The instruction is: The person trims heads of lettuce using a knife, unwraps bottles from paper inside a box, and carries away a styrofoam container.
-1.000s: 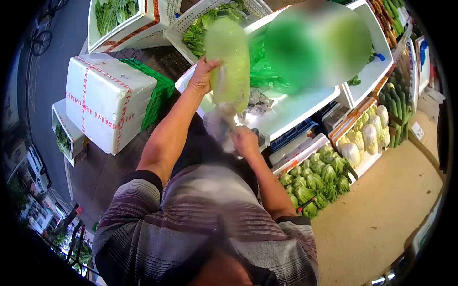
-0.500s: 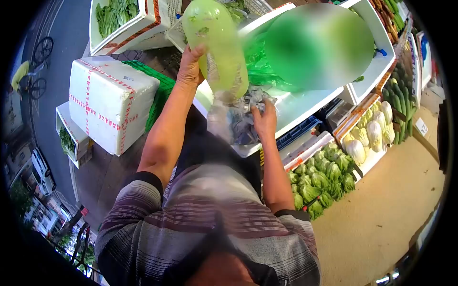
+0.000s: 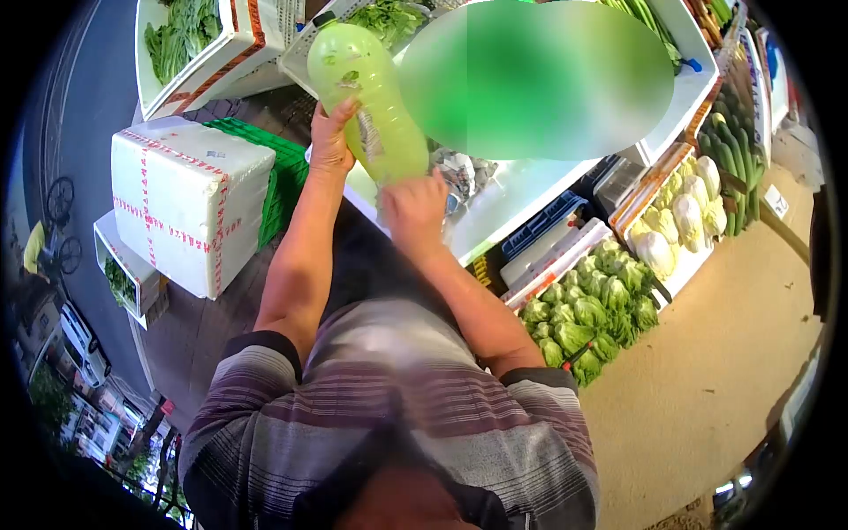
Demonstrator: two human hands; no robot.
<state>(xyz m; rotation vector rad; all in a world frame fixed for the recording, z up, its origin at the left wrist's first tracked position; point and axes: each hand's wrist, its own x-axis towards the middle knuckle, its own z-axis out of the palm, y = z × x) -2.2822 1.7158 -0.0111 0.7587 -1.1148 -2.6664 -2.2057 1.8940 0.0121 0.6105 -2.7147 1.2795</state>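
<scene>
A big pale green plastic bottle with a dark cap stands tilted in front of me, its cap end pointing away. My left hand is wrapped around its left side. At its lower end is my right hand, fingers curled in and slightly blurred; what they hold, if anything, is hidden. Crumpled grey sheeting lies just beyond the right hand, in a white foam box. A large blurred patch covers much of that box's far part.
Left stand a taped white foam box, a green crate and a box of leafy greens. Right are lettuces, Chinese cabbages and long green vegetables. A road with a cyclist runs far left.
My right hand has let go of the grey sheeting and moved left to the bottle's lower end. The bottle, still in my left hand, has shifted left and its cap now shows.
</scene>
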